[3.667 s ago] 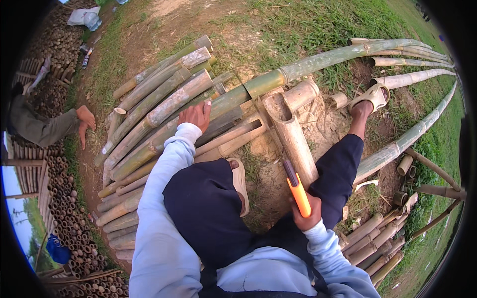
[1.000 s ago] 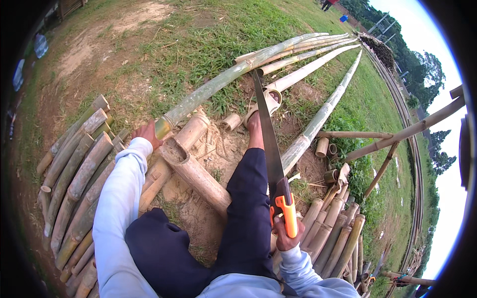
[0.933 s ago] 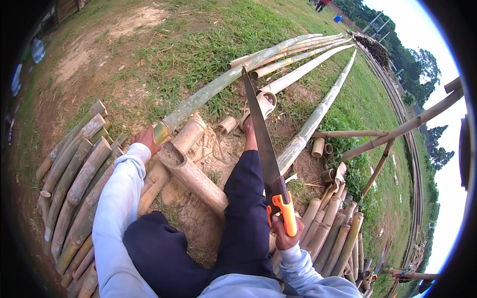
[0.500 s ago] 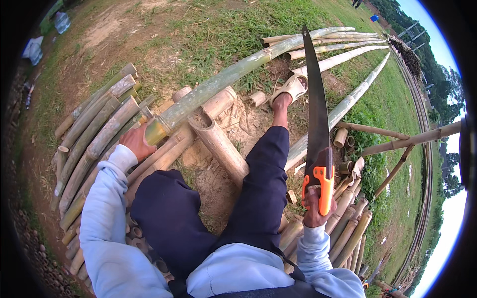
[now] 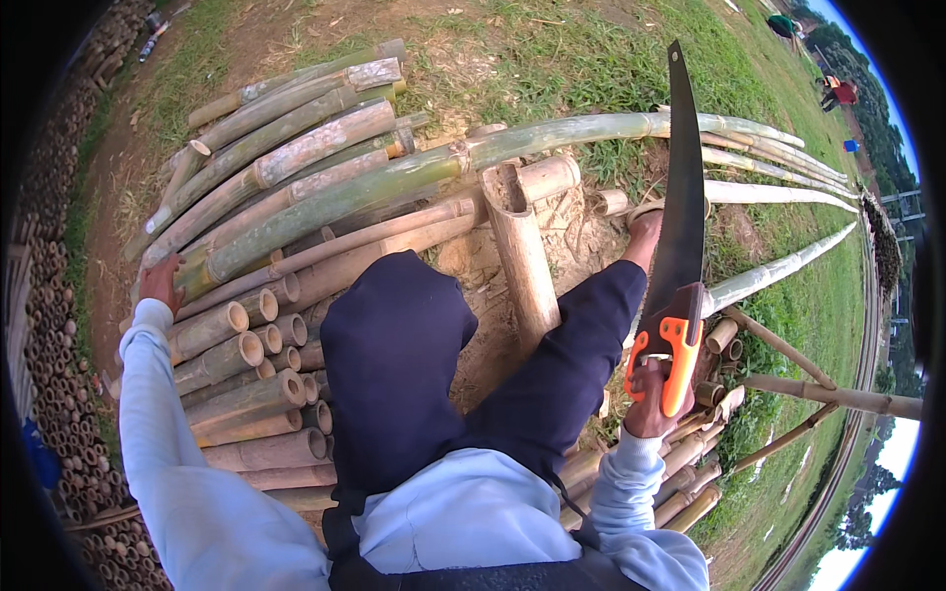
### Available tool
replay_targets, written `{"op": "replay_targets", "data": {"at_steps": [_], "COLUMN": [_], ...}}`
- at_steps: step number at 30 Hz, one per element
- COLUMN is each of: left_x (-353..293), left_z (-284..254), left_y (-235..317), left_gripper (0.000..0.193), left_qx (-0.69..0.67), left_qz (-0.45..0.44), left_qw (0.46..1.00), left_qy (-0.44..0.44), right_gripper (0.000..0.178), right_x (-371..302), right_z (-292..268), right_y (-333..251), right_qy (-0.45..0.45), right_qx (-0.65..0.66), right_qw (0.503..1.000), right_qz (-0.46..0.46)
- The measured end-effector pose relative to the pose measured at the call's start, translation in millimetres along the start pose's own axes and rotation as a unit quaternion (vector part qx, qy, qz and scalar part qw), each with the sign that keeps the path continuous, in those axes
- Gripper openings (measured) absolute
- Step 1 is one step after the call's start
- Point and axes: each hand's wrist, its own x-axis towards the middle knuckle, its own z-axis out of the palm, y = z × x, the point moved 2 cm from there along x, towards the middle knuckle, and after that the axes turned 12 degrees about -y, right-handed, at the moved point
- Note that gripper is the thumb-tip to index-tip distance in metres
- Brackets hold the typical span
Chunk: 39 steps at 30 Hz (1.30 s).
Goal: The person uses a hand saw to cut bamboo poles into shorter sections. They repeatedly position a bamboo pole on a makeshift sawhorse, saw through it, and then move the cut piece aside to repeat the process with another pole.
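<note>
A long green bamboo pole (image 5: 345, 197) runs from the left, across the bamboo supports, to the far right. My left hand (image 5: 163, 283) is wrapped over its near-left end. A hand saw (image 5: 682, 197) with an orange and dark handle stands upright in my right hand (image 5: 648, 402), which is closed round the grip. Its blade points away from me and is apart from the pole. Between my legs and the pole, a short bamboo post (image 5: 524, 266) with a cut-open top leans toward me.
Cut bamboo lengths (image 5: 251, 384) are stacked left of my knee, with more (image 5: 286, 148) beyond the pole. Other long poles (image 5: 778, 192) lie on the grass at right. A bamboo frame (image 5: 828, 394) stands on the right. People (image 5: 840, 94) are far off at upper right.
The pole has slid left across the supports, its end held by my left hand, which has moved out left. The view has turned left. The saw stays raised in my right hand.
</note>
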Motion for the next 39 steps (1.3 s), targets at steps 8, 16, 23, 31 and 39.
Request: {"op": "replay_targets", "data": {"at_steps": [8,16,23,31,39], "left_x": [-11,49,68,32,9], "left_z": [-10,55,61,-12,-94], "left_y": [203,323,312,290,342], "left_gripper": [0.04,0.05,0.025,0.039,0.046], "left_qx": [-0.074,-0.021,0.034,-0.014,0.066], "left_qz": [0.155,0.16,0.215,0.192,0.228], "left_qw": [0.971,0.961,0.951,0.966,0.971], "left_qy": [0.168,0.224,0.22,0.172,0.024], "right_gripper": [0.013,0.015,0.014,0.017,0.025], "right_x": [-10,-19,-26,-24,-18], "right_z": [13,-7,-21,-23,-9], "right_y": [-1,-5,9,18,11], "right_qy": [-0.06,-0.067,-0.039,-0.037,-0.036], "right_qx": [0.025,0.026,0.011,0.017,0.067], "right_qw": [0.997,0.989,0.996,0.997,0.997], "right_qz": [-0.038,-0.127,-0.075,-0.066,-0.024]}}
